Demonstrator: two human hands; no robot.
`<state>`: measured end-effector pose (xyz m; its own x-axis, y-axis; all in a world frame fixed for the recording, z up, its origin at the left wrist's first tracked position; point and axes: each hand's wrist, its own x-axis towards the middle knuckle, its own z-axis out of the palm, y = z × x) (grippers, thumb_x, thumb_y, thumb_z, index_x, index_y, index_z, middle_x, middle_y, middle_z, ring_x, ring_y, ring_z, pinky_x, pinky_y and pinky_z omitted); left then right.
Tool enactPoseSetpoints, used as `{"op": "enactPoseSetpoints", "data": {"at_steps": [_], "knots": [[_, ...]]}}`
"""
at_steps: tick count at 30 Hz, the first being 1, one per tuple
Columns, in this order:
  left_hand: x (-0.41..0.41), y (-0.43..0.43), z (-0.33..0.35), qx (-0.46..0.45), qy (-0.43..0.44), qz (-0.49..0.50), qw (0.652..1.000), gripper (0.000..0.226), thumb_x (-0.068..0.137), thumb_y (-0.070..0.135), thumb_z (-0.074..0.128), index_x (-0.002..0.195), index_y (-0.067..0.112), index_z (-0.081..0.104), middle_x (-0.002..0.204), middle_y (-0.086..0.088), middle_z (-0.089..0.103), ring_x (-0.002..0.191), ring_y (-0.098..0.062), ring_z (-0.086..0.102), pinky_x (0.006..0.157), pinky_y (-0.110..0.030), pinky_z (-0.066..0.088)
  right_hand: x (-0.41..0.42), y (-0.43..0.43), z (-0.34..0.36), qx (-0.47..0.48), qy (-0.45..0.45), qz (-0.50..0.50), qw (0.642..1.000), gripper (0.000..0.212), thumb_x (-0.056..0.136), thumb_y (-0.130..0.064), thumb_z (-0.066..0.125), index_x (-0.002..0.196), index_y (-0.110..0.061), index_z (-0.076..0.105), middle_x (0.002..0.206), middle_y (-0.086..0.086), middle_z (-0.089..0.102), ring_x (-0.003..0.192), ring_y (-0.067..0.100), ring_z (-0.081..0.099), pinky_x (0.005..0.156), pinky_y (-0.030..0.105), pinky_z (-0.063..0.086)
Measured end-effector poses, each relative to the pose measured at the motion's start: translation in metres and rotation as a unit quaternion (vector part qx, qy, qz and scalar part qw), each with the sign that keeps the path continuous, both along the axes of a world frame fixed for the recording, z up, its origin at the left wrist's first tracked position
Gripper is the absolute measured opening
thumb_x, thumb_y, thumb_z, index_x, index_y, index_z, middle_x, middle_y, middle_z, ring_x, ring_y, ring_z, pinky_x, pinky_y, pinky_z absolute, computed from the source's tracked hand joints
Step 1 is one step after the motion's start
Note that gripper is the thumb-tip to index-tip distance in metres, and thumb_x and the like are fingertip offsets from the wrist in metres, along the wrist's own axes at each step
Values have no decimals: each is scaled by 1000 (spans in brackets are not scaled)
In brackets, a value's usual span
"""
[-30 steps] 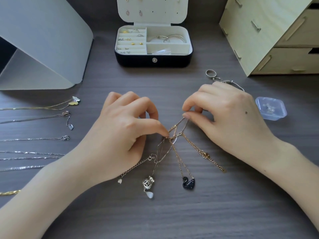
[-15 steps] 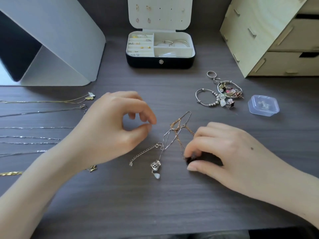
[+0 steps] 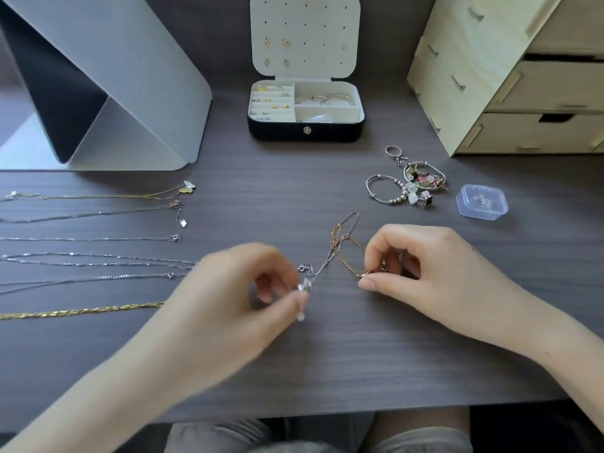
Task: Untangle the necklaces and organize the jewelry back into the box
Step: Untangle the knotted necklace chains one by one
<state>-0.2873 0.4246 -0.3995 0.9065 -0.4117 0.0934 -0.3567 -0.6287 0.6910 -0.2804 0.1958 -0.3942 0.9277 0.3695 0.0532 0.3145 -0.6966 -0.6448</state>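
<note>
Head view: left hand (image 3: 228, 299), blurred, pinches silver pendant (image 3: 304, 286); right hand (image 3: 434, 273) pinches rose-gold chain (image 3: 351, 263) of tangled necklaces (image 3: 340, 237) on dark desk (image 3: 294, 191), well short of open jewelry box (image 3: 305, 130).

The left hand (image 3: 235, 299) is motion-blurred, so its grip on the silver pendant (image 3: 304, 287) is unclear. The right hand's fingers (image 3: 380, 256) hide the gold chain's (image 3: 346, 256) end. Left of the jewelry box (image 3: 305, 132), the laid-out necklaces (image 3: 91, 238) run off frame. The box's earrings (image 3: 271, 99) are too small to identify.
</note>
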Motion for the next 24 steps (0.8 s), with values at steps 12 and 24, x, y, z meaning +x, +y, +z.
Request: {"op": "enactPoseSetpoints", "data": {"at_steps": [12, 24], "knots": [[58, 10, 8, 189, -34, 106, 976, 10, 82, 30, 63, 84, 22, 57, 76, 12, 54, 72, -8, 48, 60, -22, 32, -1, 2, 5, 11, 22, -11, 1000, 22, 75, -21, 75, 69, -29, 56, 67, -25, 55, 57, 2, 47, 56, 10, 34], [27, 3, 18, -22, 14, 24, 999, 26, 62, 38, 76, 85, 35, 64, 72, 15, 64, 66, 0, 57, 57, -8, 37, 17, 38, 20, 268, 105, -56, 956, 14, 72, -8, 78, 68, -13, 65, 63, -5, 65, 58, 2, 58, 59, 15, 48]]}}
